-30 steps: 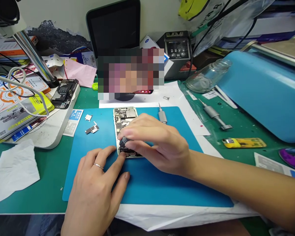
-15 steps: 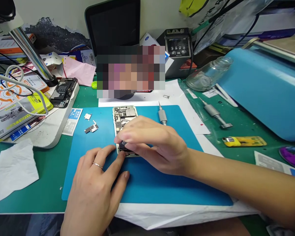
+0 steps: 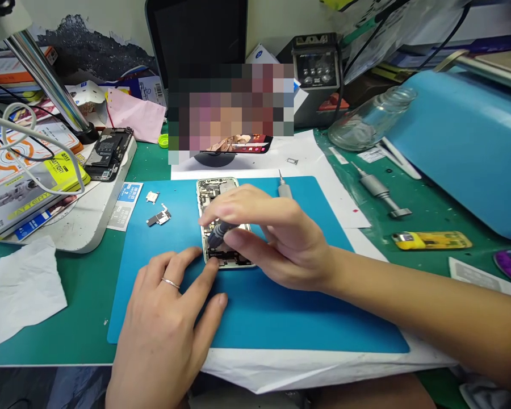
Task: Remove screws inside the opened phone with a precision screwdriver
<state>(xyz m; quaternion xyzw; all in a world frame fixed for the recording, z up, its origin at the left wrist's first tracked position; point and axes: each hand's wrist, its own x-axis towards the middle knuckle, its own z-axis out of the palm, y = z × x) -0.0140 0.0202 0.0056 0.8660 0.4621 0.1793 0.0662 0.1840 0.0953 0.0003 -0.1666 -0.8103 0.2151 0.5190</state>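
An opened phone [image 3: 215, 196] with its inner boards showing lies upright on a blue mat [image 3: 281, 307]. My right hand [image 3: 268, 233] is pinched round a small dark screwdriver [image 3: 218, 233] whose tip points down at the phone's lower part. My left hand [image 3: 166, 318], a ring on one finger, lies flat on the mat with its fingers spread, the fingertips touching the phone's lower left corner. Two small metal parts [image 3: 159, 218] lie on the mat left of the phone.
A grey screwdriver [image 3: 284, 187] lies right of the phone, another [image 3: 381, 190] on the green mat with a yellow lighter [image 3: 432, 240] and a glass jar [image 3: 370, 122]. Another opened phone [image 3: 106, 149] rests on a white stand at left. White tissue [image 3: 23, 289] lies front left.
My right hand has lifted slightly and tilted the screwdriver, moving it up the phone a little. The left hand has stayed put. The view has shifted slightly.
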